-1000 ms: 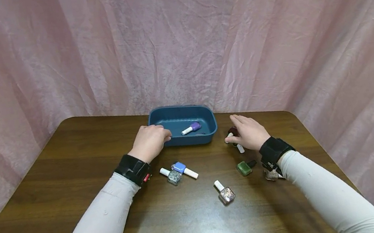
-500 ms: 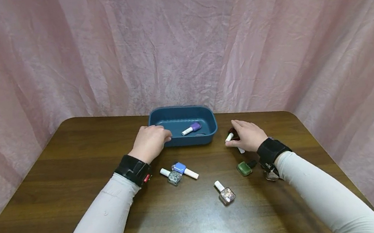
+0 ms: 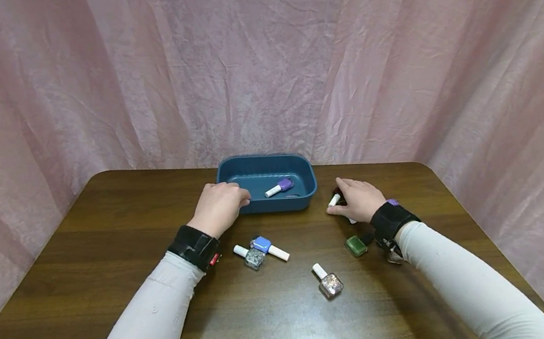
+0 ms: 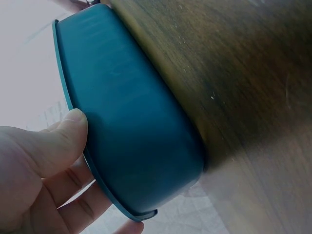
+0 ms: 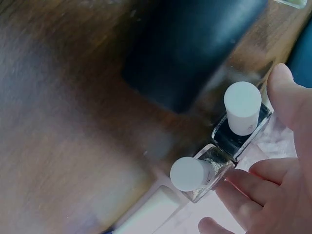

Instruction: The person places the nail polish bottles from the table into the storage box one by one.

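Lowered slightly over the past second, a person's right hand [image 3: 358,202] settles about a dark nail polish bottle [image 5: 241,119] to the right of a blue plastic bin [image 3: 273,207]. Leftmost, the left hand [image 3: 218,205] grips the bin's left end, thumb outside the rim and fingers curled over it. Before the bin, on its near side, a silver-glitter polish bottle [image 3: 255,259] lies against a periwinkle-blue one [image 3: 262,245], both white-capped; inside the bin rests a purple bottle [image 3: 285,184]. Farther out from the bin's near right corner lies a rose-gold glitter bottle [image 3: 330,285]. Right of the bin, the dark bottle touches a clear, gold-flecked bottle [image 5: 209,168], both between the right hand's thumb and bent fingers, which are parted wide; whether the fingertips touch either is impossible to tell. Nearer the person than that pair, still right of the bin, sits a green bottle [image 3: 356,246] with a black cap. Farthest right of the bin, a second purple bottle [image 3: 393,202] shows partly behind the wrist strap [image 3: 392,221].
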A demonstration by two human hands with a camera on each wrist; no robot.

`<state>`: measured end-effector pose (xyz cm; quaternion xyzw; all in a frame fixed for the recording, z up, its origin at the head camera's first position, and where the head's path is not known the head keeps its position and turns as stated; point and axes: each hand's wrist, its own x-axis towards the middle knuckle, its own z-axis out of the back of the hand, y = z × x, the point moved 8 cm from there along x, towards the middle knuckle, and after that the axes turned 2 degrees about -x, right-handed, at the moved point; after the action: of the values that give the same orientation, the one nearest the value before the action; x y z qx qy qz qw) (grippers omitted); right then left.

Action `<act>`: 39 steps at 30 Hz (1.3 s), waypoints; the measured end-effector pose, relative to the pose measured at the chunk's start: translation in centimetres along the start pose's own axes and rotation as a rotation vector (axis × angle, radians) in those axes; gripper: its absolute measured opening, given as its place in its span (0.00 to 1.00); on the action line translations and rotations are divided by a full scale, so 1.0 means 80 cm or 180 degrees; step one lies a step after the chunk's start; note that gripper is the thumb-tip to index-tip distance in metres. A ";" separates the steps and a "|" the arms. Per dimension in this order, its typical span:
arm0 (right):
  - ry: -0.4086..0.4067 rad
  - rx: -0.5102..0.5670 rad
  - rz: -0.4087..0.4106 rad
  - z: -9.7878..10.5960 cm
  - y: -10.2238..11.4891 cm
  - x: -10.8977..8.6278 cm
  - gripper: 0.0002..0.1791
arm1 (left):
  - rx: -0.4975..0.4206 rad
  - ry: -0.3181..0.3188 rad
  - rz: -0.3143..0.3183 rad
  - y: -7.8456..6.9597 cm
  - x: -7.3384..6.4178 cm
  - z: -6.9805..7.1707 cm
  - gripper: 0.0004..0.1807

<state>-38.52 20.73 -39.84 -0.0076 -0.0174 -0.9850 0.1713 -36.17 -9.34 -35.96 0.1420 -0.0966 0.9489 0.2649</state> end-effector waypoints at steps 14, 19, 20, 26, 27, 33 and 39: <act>-0.0028 -0.0048 -0.0101 -0.004 -0.003 0.004 0.52 | -0.0013 0.0018 0.0006 -0.001 -0.001 0.001 0.06; 0.0001 -0.0055 -0.0111 -0.003 -0.003 0.006 0.52 | -0.0017 0.0000 0.0008 0.000 -0.001 0.001 0.06; 0.0012 -0.0052 -0.0119 -0.003 -0.004 0.007 0.52 | -0.0017 -0.0006 0.0007 0.000 -0.001 0.002 0.06; 0.0085 0.0041 -0.0201 -0.006 -0.009 0.011 0.54 | -0.0007 -0.0019 -0.0001 -0.001 -0.002 0.003 0.06; 0.0095 0.0057 -0.0214 -0.006 -0.010 0.011 0.54 | -0.0006 -0.0015 -0.0001 -0.001 -0.001 0.003 0.06; 0.0047 0.0019 -0.0162 -0.012 -0.017 0.017 0.56 | -0.0010 0.0005 0.0014 -0.001 -0.001 0.003 0.06; 0.0023 0.0007 -0.0142 -0.010 -0.008 0.017 0.48 | 0.0000 -0.0039 -0.0014 -0.001 -0.002 0.004 0.05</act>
<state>-40.02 20.86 -40.65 -0.0035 -0.0181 -0.9886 0.1494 -35.91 -9.44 -35.72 0.1480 -0.0978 0.9474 0.2664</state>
